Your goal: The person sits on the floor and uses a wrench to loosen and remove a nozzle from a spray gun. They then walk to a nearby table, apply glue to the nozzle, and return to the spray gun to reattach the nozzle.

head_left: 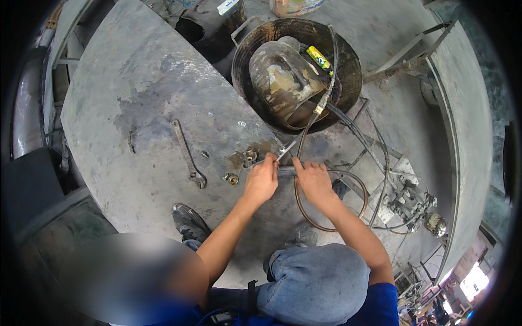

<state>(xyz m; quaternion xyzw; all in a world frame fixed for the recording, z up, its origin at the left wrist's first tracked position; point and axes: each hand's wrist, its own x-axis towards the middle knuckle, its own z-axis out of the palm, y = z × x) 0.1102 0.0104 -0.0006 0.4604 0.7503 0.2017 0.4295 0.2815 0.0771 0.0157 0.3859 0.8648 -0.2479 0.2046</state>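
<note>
- My left hand (262, 180) is closed, fingertips pinching a thin, straight, silvery rod (287, 150) that slants up and away.
- My right hand (314, 180) bends its fingers over a smooth, dark grey cylinder (285, 170) lying between both hands; I cannot tell how tightly it grips.
- A glossy brown flexible hose (365, 196) loops below my right hand.
- Left of me lie small brass-coloured metal fittings (232, 178) and a dull steel adjustable wrench (187, 153).

Grey tube (285, 170) partly hidden by hands (262, 178) (314, 181), top container (296, 7) cropped
</note>
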